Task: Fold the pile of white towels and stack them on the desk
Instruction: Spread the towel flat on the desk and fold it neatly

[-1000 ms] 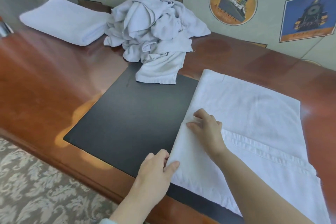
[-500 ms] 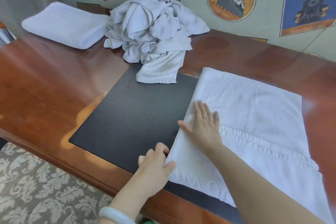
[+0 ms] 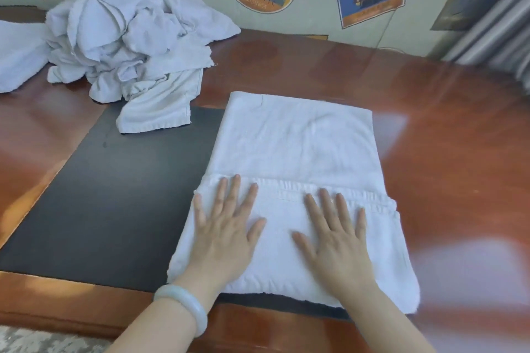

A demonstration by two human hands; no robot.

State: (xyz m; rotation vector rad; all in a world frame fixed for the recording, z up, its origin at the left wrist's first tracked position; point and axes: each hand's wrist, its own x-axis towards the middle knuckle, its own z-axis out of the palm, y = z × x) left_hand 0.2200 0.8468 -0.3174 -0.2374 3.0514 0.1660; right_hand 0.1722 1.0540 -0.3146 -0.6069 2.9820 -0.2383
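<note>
White crumpled pile [image 3: 134, 43] back-left of folded towel [image 3: 298, 140]; blurred curtain [image 3: 493, 37], perhaps, right

Bare bench [image 3: 315, 71] wood stretches right of and behind the flat towel [image 3: 295, 137]; open black mat [image 3: 114, 195] lies to its left. A crumpled towel pile [image 3: 129, 37] blocks the far left.

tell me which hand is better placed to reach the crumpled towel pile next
Probably the left: the left hand lies flat on the left part of the folded towel, nearer the pile; the right hand lies farther right.
</note>
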